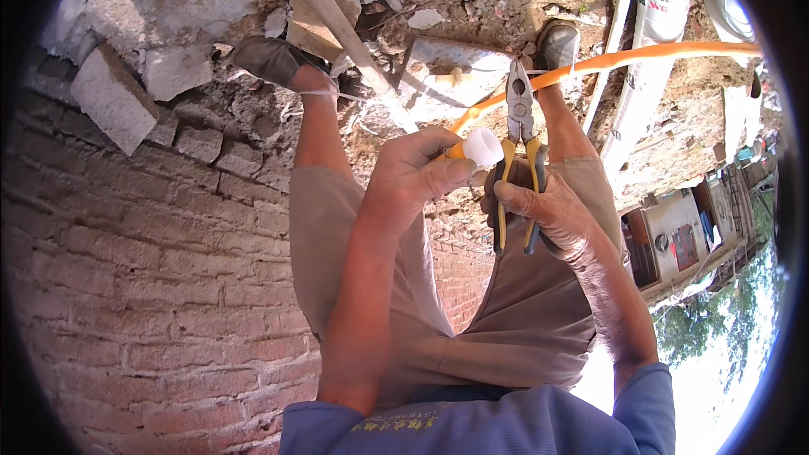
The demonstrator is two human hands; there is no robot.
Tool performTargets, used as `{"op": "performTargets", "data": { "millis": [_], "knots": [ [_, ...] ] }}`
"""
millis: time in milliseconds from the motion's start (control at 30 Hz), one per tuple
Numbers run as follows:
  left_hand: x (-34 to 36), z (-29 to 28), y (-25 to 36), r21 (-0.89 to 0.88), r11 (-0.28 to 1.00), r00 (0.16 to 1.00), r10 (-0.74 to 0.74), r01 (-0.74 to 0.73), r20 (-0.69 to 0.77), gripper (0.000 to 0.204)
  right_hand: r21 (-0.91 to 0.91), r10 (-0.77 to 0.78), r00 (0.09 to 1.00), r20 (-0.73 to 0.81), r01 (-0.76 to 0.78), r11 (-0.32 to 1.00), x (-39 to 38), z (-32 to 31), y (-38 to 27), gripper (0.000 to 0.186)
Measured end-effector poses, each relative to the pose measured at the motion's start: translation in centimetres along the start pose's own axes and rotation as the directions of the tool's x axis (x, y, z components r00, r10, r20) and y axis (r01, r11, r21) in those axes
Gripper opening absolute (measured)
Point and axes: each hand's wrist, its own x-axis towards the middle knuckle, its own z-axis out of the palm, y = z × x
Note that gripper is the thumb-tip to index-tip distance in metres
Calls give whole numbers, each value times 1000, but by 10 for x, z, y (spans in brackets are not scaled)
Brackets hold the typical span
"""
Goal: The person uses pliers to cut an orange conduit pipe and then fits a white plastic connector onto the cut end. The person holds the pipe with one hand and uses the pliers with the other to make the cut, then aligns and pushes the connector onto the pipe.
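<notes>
With left hand, in the head view, pinching a white-and-orange cylindrical piece; with right hand, gripping pliers just beside it. Apparently readying the piece near the orange tube; next, probably calls for holding it steady.

The pliers are silver-grey in the metal, and their handles are yellow and black. The small cylinder is white, and the long pipe is orange. The trousers are plain beige-brown, the shirt is blue with yellow printing, and the brick wall shows pinkish-brown rows
</notes>
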Motion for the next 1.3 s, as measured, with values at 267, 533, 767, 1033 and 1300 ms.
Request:
{"op": "performTargets", "data": {
  "millis": [267,533,767,1033,1300],
  "knots": [
    [-2,1,2,35,995,996,91,-90,-15,33,-32,220,958,184,-218,975,-60,-8,3,45],
    [-3,1,1,44,997,998,66,-66,-5,29,47,261,862,434,-311,949,-69,-6,37,57],
    [-2,6,2,111,992,998,62,-58,-29,30,-67,315,841,441,-319,945,-62,3,37,56],
    [-1,8,4,189,982,998,41,-30,-52,30,-27,325,850,414,-345,938,-58,5,28,54],
    [0,6,6,217,976,999,37,-30,-31,31,-87,364,842,400,-360,929,-56,-2,20,53]
  ]
}}
